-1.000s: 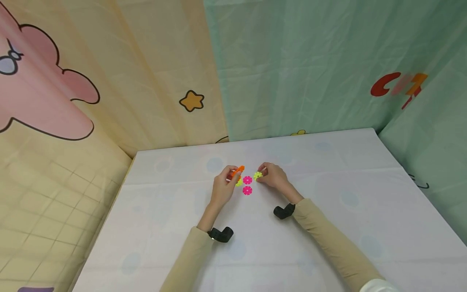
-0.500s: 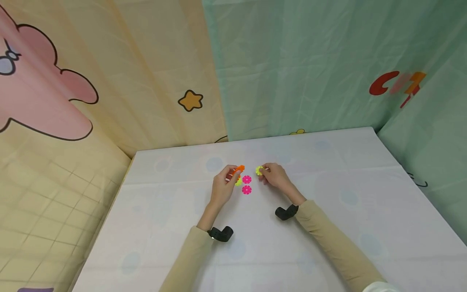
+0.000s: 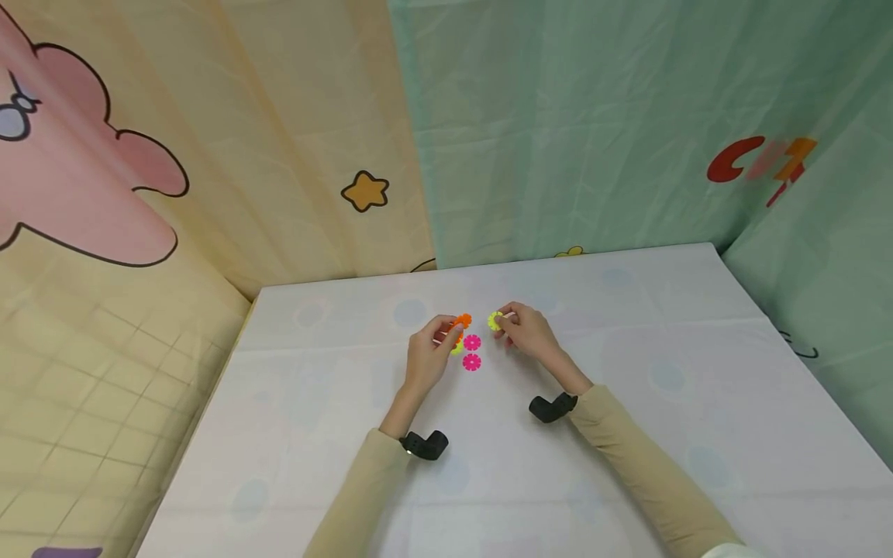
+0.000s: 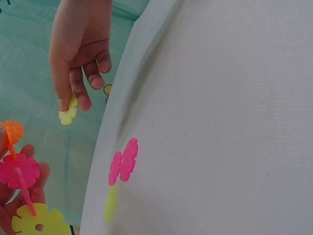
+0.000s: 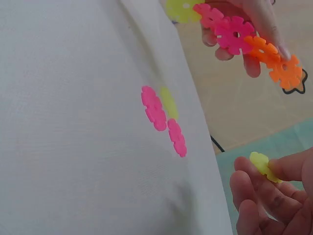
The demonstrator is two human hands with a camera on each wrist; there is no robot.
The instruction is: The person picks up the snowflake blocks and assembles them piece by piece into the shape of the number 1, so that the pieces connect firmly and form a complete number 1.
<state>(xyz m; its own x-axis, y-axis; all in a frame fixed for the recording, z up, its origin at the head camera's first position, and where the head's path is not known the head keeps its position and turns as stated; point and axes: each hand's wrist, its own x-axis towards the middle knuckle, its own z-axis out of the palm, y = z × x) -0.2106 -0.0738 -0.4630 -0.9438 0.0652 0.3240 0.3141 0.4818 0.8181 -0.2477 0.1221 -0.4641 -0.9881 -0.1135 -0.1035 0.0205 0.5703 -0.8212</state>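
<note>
My left hand holds a chain of slotted flower-shaped plastic discs joined edge to edge. Orange discs form one end of it, pink ones the middle, and a yellow disc the other end. Thumb and fingers grip the chain near its orange end. My right hand pinches a single yellow flower disc between thumb and finger, apart from the chain. Between the hands, two pink discs lie on the table beside a yellow disc, which the left hand partly hides in the head view.
The discs lie on a table with a white cloth. Behind its far edge hang a yellow curtain and a green curtain. A black wrist camera is strapped on each forearm.
My right hand has raised its yellow disc and moved slightly away from the pink discs. The left hand stays almost in place, with the chain's orange end turned a little to the right.
</note>
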